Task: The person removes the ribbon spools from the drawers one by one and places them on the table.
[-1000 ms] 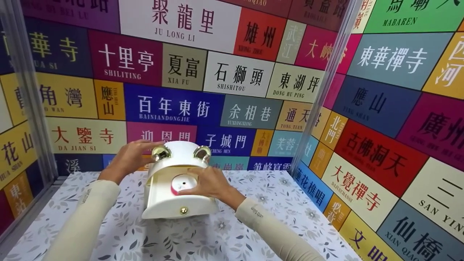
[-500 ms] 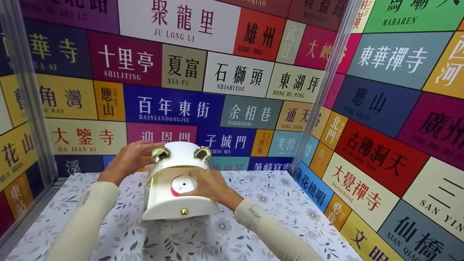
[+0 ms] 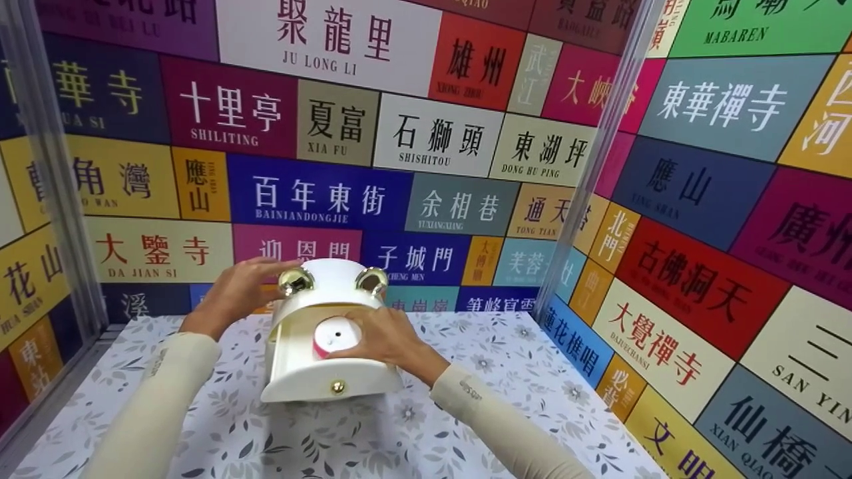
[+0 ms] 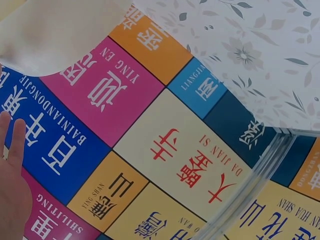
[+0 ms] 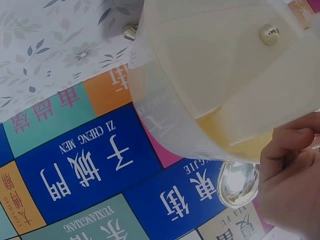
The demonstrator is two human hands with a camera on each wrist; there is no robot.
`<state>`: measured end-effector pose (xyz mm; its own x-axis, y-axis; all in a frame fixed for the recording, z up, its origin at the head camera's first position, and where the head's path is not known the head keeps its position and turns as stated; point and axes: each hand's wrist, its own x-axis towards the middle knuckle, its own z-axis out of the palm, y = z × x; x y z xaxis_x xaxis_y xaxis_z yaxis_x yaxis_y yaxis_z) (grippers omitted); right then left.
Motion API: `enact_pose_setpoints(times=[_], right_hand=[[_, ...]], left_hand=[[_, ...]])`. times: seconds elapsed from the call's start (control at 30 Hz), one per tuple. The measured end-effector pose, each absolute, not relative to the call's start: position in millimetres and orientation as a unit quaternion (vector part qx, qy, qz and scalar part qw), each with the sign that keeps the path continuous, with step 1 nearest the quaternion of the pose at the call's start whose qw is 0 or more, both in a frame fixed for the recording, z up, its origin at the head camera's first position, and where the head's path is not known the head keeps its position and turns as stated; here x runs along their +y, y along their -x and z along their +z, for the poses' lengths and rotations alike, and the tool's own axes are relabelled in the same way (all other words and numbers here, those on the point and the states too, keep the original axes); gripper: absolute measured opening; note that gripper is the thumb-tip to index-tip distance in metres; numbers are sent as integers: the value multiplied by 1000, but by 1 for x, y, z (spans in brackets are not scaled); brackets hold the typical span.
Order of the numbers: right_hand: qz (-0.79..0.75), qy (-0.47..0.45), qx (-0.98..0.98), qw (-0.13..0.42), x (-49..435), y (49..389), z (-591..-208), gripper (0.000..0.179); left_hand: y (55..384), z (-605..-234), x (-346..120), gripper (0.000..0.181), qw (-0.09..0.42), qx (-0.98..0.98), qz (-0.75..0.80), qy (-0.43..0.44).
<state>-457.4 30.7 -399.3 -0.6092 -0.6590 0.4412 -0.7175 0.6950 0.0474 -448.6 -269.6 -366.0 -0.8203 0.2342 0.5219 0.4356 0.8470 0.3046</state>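
Observation:
A small white cabinet with two shiny gold bulges on top stands on the table. Its drawer, with a gold knob, is pulled out toward me. Over the open drawer, my right hand pinches a white round disc with a pink side and a small dark centre hole. In the right wrist view, fingers curl at the drawer's edge and the disc is hidden. My left hand reaches to the cabinet's upper left, fingertips right at the left gold bulge, fingers fairly straight.
The table wears a white cover with grey leaves and flowers. Behind it rises a wall of coloured panels with Chinese lettering, joined by another on the right. Clear corner posts stand at the table's back corners.
My right hand and the disc shift only slightly over the drawer. The left hand, cabinet and drawer stay where they were.

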Motion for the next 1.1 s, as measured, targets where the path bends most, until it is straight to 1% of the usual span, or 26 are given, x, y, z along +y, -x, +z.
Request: enact_pose_setpoints(times=[0.2,0.4,0.67,0.8,0.93,1.1], right_hand=[[85,-397,-889,213,33,453,-392,73],[90,-407,-879,230,40,446,-384,77],[117,-392,-885,222,58,441,-374,85],[122,-383,-888,222,69,440,-369,89],[132,-378,-890,217,82,440,-365,89],[161,-358,-894,217,109,443,-360,84]], left_hand=[[449,-367,-271,79,245,-930,-203,184],[449,-367,-270,78,252,-927,-198,194],[447,-365,-269,79,237,-931,-206,183],[448,-365,-270,78,244,-931,-196,188],[448,-367,-271,78,257,-926,-193,197],[448,-368,-271,78,261,-923,-197,204]])
